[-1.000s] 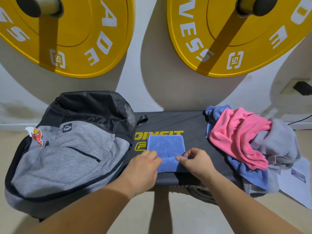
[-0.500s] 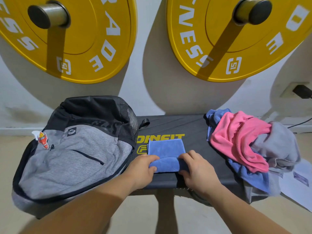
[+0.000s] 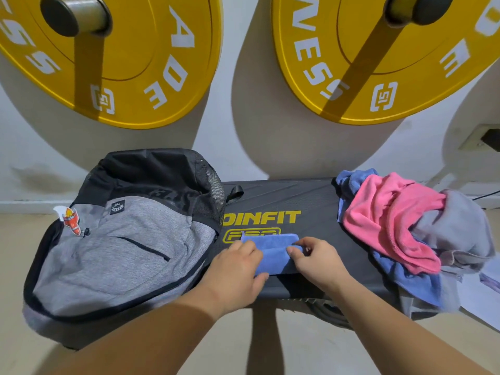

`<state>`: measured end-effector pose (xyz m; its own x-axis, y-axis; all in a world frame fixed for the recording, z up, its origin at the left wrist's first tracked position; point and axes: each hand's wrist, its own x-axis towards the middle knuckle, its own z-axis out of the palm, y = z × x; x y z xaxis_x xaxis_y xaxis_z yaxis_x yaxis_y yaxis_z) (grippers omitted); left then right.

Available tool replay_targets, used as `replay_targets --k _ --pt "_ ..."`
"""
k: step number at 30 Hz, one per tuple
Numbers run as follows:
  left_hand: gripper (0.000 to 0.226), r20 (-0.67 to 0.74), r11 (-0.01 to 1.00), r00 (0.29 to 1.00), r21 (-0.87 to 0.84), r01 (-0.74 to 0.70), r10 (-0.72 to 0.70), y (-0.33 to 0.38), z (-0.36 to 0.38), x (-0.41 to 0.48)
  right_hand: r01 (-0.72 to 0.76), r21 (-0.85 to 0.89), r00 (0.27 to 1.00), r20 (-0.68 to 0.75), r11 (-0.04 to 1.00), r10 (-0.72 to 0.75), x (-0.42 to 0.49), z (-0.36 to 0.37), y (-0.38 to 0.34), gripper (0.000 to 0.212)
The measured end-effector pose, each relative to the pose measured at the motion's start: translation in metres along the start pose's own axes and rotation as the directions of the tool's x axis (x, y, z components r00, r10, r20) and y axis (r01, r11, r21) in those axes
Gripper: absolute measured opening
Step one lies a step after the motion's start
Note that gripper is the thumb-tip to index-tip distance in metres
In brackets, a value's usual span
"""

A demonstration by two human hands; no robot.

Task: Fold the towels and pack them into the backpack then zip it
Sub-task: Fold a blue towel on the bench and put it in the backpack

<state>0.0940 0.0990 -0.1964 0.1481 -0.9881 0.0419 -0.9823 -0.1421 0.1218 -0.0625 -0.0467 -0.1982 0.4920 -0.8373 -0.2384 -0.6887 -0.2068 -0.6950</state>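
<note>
The blue towel [image 3: 273, 253] lies on the table [image 3: 311, 201] just right of the backpack [image 3: 121, 239]. The left hand [image 3: 235, 269] clasps its left edge, thumb underneath; the right hand [image 3: 316, 257] pinches the fold's upper layer, apparently to keep it compact. Right of it, unfolded towels [image 3: 392, 220] wait in a pile.

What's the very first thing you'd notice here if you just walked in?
Probably the two big yellow weight plates hanging on the wall up top. Below them, on the black bench, both hands press on a small folded blue towel. A grey and black backpack lies to the left, and a messy pile of pink, blue and grey towels sits on the right.
</note>
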Motion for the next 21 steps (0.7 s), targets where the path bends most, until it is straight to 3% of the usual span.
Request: replay_targets --k 2,8,12,17,21 --pt "0.033 0.084 0.998 0.995 0.033 0.05 -0.053 -0.003 0.003 0.001 -0.018 0.033 0.999 -0.042 0.999 0.02 0.003 0.001 0.0 0.03" --pt "0.039 0.157 0.925 0.957 -0.26 0.278 -0.244 -0.013 0.0 0.02 -0.027 0.153 0.995 -0.093 0.988 0.042 0.004 0.007 -0.006 0.033" --pt "0.017 0.353 0.763 0.893 -0.483 0.431 -0.281 -0.024 -0.005 0.028 -0.091 0.246 0.993 -0.055 0.965 0.108 0.01 0.008 -0.006 0.029" --pt "0.035 0.343 0.812 0.872 -0.353 0.465 -0.35 -0.025 0.002 0.031 -0.167 0.408 0.984 0.02 0.897 0.175 0.015 0.013 -0.016 0.033" --pt "0.03 0.388 0.754 0.832 -0.381 0.536 -0.396 -0.025 0.002 0.032 -0.253 0.558 0.966 0.111 0.79 0.232 0.014 0.017 -0.038 0.042"
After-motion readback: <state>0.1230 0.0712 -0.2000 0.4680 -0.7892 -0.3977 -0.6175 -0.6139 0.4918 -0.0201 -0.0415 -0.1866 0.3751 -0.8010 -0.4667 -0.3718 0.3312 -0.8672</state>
